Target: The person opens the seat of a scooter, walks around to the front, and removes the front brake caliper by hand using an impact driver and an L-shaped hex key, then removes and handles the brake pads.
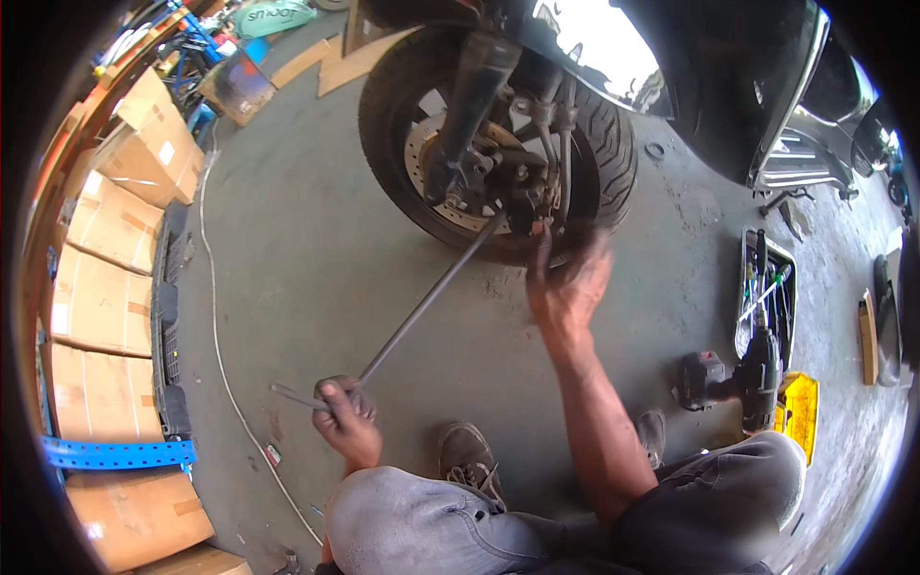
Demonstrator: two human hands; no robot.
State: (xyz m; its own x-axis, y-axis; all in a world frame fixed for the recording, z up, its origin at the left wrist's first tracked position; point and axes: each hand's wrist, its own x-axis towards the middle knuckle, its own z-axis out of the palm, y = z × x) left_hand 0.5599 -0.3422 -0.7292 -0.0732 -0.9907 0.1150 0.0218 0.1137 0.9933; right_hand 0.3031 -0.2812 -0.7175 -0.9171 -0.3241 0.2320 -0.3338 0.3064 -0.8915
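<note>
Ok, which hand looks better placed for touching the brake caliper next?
Probably the right hand: though blurred, it is up near the brake caliper, with no tool visible in it. The left hand is farther back, gripping the long metal bar.

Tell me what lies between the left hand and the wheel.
In the head view, a long metal rod slants from the left hand up to the wheel, over the grey floor.
</note>
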